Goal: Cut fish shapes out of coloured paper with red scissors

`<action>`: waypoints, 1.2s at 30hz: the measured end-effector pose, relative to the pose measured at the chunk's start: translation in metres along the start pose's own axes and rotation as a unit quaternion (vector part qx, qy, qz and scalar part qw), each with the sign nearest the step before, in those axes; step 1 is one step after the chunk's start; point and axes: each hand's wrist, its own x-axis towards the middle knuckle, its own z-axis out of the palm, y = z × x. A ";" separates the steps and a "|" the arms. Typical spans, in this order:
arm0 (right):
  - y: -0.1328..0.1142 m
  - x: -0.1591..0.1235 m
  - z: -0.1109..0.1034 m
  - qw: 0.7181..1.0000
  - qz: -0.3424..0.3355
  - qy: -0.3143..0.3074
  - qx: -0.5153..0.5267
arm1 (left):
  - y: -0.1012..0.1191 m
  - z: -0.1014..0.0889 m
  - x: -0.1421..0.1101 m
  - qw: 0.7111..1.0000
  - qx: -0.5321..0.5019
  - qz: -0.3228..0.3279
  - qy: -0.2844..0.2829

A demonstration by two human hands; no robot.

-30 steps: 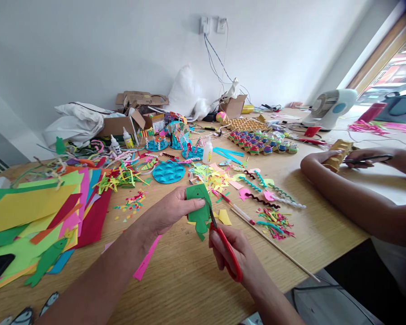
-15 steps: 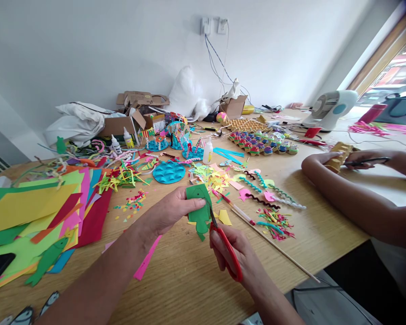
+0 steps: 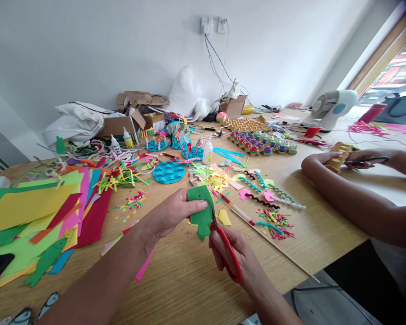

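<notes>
My left hand [image 3: 174, 212] pinches a green paper cut-out [image 3: 200, 210] above the wooden table [image 3: 186, 280]. My right hand [image 3: 238, 257] grips red-handled scissors [image 3: 226, 250], fingers through the loops. The blades bite into the right edge of the green paper. Just beyond the cut-out lie a yellow paper scrap [image 3: 225, 218] and a thin wooden stick [image 3: 274, 246].
Sheets of coloured paper [image 3: 34, 212] are piled at the left. Paper scraps, pipe cleaners [image 3: 274, 194], glue bottles [image 3: 207, 151] and blue craft discs [image 3: 168, 171] cover the middle. Another person's arms [image 3: 355, 198] rest at the right, holding scissors and an egg-carton piece [image 3: 338, 153]. A small fan [image 3: 329, 107] stands behind.
My left hand has shifted the green paper slightly down and right, and the scissor blades now sit deeper in its edge. The other person's arms have barely moved.
</notes>
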 end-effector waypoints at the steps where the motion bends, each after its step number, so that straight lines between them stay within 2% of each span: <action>1: 0.000 0.000 0.000 1.000 0.000 0.002 -0.004 | 0.000 0.000 0.000 1.000 0.001 0.000 0.002; 21: 0.006 -0.001 -0.001 1.000 -0.015 -0.003 0.007 | 0.000 -0.002 -0.001 1.000 0.023 -0.017 0.002; 36: 0.007 -0.003 -0.005 1.000 0.002 -0.022 0.018 | 0.006 -0.005 -0.004 0.998 0.038 -0.008 -0.043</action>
